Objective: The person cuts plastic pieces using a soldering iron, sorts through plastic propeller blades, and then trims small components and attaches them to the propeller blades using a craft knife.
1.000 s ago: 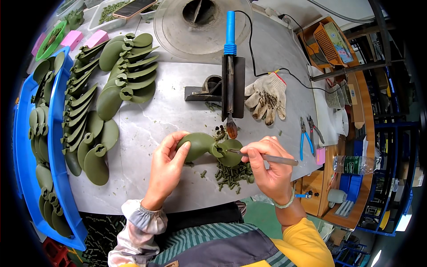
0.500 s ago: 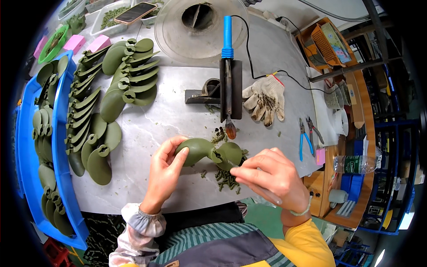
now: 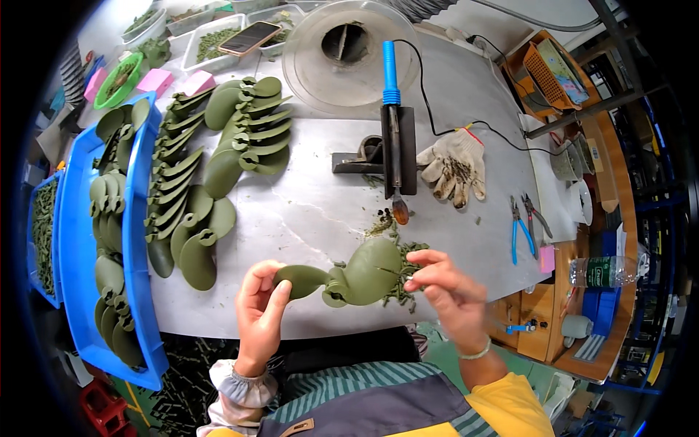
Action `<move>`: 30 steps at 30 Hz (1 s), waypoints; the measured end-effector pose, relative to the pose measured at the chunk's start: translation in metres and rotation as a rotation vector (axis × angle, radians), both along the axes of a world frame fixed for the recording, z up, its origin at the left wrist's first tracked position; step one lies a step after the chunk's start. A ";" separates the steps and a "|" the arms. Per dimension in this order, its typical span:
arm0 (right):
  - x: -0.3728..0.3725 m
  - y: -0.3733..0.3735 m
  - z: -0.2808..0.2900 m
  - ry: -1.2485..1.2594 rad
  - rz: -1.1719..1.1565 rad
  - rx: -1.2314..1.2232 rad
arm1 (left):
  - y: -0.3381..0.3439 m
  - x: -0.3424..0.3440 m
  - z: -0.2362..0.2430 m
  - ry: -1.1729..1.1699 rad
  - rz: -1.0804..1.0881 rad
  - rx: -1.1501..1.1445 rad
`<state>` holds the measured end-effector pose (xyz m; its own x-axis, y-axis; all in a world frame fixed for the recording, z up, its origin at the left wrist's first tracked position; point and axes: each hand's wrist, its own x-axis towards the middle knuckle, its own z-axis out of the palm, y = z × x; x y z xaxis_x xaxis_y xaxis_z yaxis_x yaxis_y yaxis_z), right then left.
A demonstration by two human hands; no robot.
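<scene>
My left hand (image 3: 262, 306) pinches one blade of an olive-green two-bladed propeller (image 3: 368, 271) between thumb and fingers, above the near edge of the table. The propeller's slotted hub faces me. Closed around a slim pointed tool (image 3: 399, 272), my right hand (image 3: 453, 291) is beside the other blade; the tool's thin tip lies across that blade, and I cannot tell whether it touches. Motion slightly blurs this hand. Small green trimmings (image 3: 411, 266) lie in a heap behind and under the propeller. Beyond it, a blue-handled soldering iron (image 3: 392, 80) rests on a dark metal stand (image 3: 357, 162).
Rows of similar propellers (image 3: 186, 189) lie at left, beside a blue bin (image 3: 151, 313) holding more. A stained glove (image 3: 455, 166), pliers (image 3: 520, 233) and cutters (image 3: 537, 216) are at right. At the back are a clear round cover (image 3: 306, 73), a phone (image 3: 250, 38) and pink blocks (image 3: 155, 81).
The propeller has been turned over in my left hand, its right blade now broad side up. My right hand and tool have shifted from the hub to that blade. The whole view has moved slightly.
</scene>
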<state>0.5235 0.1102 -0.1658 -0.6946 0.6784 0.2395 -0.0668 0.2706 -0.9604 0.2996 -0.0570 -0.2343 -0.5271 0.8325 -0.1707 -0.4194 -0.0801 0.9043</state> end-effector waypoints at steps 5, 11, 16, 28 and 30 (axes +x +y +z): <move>-0.010 -0.026 -0.017 0.060 -0.008 0.196 | -0.012 0.008 0.001 0.050 0.098 0.083; -0.012 -0.033 -0.022 0.085 0.010 0.232 | -0.014 0.015 0.003 0.044 0.174 0.169; -0.013 -0.034 -0.014 0.051 0.053 0.300 | -0.016 0.015 0.002 0.068 0.175 0.192; -0.014 -0.037 -0.019 0.068 -0.021 0.298 | -0.013 0.023 0.000 0.066 0.200 0.202; -0.017 -0.036 -0.014 0.081 0.016 0.339 | -0.013 0.023 0.001 0.077 0.199 0.196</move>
